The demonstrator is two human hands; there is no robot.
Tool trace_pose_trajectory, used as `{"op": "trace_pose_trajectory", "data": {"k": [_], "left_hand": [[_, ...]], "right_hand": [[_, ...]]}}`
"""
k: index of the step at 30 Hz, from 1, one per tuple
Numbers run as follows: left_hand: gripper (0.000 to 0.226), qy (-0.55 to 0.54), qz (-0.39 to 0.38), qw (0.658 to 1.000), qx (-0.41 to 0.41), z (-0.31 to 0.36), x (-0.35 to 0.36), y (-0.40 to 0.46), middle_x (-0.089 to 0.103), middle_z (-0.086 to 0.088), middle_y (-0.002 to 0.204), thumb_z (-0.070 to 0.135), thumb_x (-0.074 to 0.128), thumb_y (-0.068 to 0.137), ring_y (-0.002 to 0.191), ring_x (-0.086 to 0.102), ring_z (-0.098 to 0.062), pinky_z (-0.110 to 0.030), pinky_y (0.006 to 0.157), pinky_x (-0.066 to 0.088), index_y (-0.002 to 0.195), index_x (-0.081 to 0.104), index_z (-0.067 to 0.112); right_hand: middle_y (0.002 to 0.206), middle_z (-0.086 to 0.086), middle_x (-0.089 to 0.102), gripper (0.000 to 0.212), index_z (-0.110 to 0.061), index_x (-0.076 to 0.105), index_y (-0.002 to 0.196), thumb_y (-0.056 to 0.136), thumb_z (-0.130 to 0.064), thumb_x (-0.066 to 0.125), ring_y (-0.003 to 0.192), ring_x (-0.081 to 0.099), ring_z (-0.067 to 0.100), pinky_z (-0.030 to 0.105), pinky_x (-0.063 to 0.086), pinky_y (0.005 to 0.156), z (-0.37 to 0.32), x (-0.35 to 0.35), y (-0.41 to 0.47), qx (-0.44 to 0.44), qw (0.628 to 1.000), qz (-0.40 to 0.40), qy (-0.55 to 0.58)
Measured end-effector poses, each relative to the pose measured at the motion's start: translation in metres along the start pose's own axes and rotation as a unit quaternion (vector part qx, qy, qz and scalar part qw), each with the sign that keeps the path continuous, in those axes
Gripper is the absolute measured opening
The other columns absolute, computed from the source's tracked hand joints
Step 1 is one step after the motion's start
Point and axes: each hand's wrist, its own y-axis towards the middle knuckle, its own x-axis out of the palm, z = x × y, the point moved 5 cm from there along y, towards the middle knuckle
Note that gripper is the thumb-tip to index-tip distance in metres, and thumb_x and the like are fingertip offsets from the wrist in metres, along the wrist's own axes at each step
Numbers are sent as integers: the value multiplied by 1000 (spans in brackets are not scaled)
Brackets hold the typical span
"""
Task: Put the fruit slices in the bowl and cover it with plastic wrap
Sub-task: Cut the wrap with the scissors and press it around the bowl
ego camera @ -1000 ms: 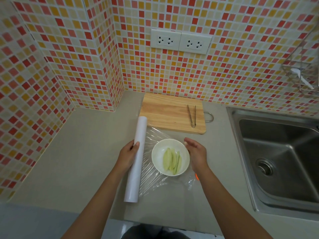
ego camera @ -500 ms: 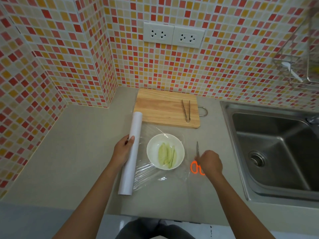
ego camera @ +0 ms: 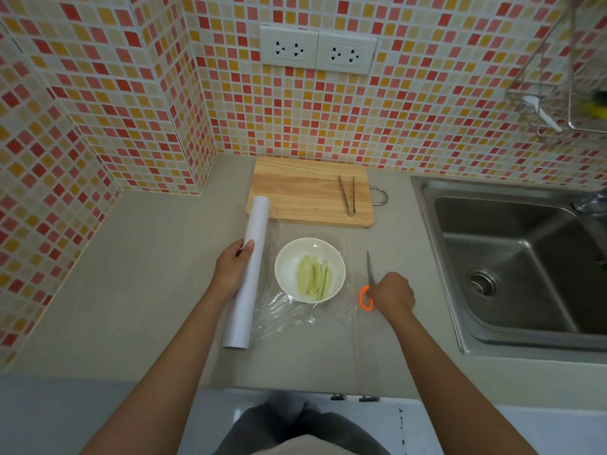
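A white bowl (ego camera: 289,257) sits on the grey counter and holds several pale green fruit slices (ego camera: 313,279). A sheet of clear plastic wrap (ego camera: 289,315) stretches from the white roll (ego camera: 251,251) across the bowl toward the right. My left hand (ego camera: 233,270) grips the middle of the roll, just left of the bowl. Right of the bowl, my right hand (ego camera: 392,295) closes on the orange handles of a pair of scissors (ego camera: 369,277) lying on the counter, blades pointing away from me.
A wooden cutting board (ego camera: 305,192) lies behind the bowl with metal tongs (ego camera: 347,195) on it. A steel sink (ego camera: 519,267) takes up the right side. Tiled walls close off the back and left. A wire rack (ego camera: 558,77) hangs at the upper right.
My right hand left the bowl's right rim, moved right to the scissors and now closes on their handles. The left hand stays on the roll.
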Motion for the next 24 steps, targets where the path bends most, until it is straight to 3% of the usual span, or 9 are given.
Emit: {"op": "trace_pose_trajectory", "data": {"k": [6,9,13,15,18,21,24], "left_hand": [[39,-3,10,1000,-12,1,-2,-3,58,-4,85,37,46,99,75,51,-14,-28,67,39,98,62,1],[37,-9,20,1000,-14,2,-3,-5,57,-2,82,35,46,99,74,49,-15,-30,66,38,94,62,3],[32,-13,34,999,-20,2,-5,-6,55,4,76,35,47,98,69,48,-12,-26,63,38,83,60,11],[31,-11,37,999,-20,3,-5,-5,54,-1,79,35,47,98,72,46,-14,-29,65,36,85,59,11],[27,-6,36,999,-14,5,-6,-4,52,-6,86,36,47,98,77,45,-16,-32,69,35,90,57,13],[33,-4,38,999,-12,5,-6,-3,50,-6,83,36,47,98,75,43,-16,-32,68,34,88,59,6],[32,-6,33,999,-4,6,-4,-4,40,-1,69,34,48,97,64,35,-14,-32,61,28,73,47,13]], "right_hand": [[97,9,70,17,-9,67,86,69,-11,70,91,69,28,27,49,68,4,1,-6,24,1000,4,-18],[82,7,65,16,-12,54,66,70,-17,69,84,68,28,25,45,62,8,3,-7,20,1000,11,-2],[46,3,60,22,-9,55,52,67,-20,67,47,59,20,19,38,47,22,2,-2,24,993,17,118],[29,1,48,31,-8,52,43,68,-16,69,34,49,17,19,35,41,26,2,-2,22,981,2,191],[34,5,47,34,-5,57,48,76,-17,72,30,44,16,18,35,37,21,2,-7,19,958,-28,286],[53,9,57,24,-2,71,78,85,-25,69,40,45,15,19,34,39,1,4,-25,17,917,-83,390],[59,8,58,21,-12,67,72,87,-27,67,34,40,10,16,31,36,-26,13,-59,-2,885,-174,432]]}}
